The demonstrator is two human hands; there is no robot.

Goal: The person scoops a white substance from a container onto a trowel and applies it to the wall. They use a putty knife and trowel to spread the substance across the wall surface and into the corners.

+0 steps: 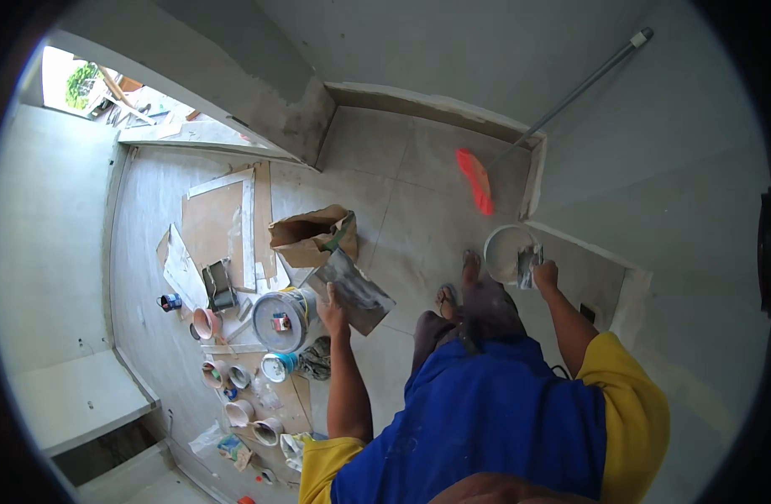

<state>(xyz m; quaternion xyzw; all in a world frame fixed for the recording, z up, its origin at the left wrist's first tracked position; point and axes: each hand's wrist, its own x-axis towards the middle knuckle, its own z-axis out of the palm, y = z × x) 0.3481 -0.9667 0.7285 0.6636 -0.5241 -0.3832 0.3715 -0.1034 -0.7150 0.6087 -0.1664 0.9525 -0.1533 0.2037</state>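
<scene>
My left hand [332,311] is closed on the edge of a flat, rectangular grey board [358,294], its face smeared with pale plaster. The board is tilted and overlaps the edge of an open brown paper sack [314,237] in this view. On the other side, my right hand [545,275] grips a plastering trowel [525,267], its blade streaked with white. The trowel blade overlaps the near right rim of a round bucket [501,245] holding a pale mix. That bucket stands on the floor in front of my feet.
A broom [476,181] with red-orange bristles leans against the wall. A lidded pail [279,322], a small blue-and-white tub [278,366] and several small pots crowd the floor at left. Cardboard sheets [215,217] lie behind them. A doorway [108,88] opens at upper left.
</scene>
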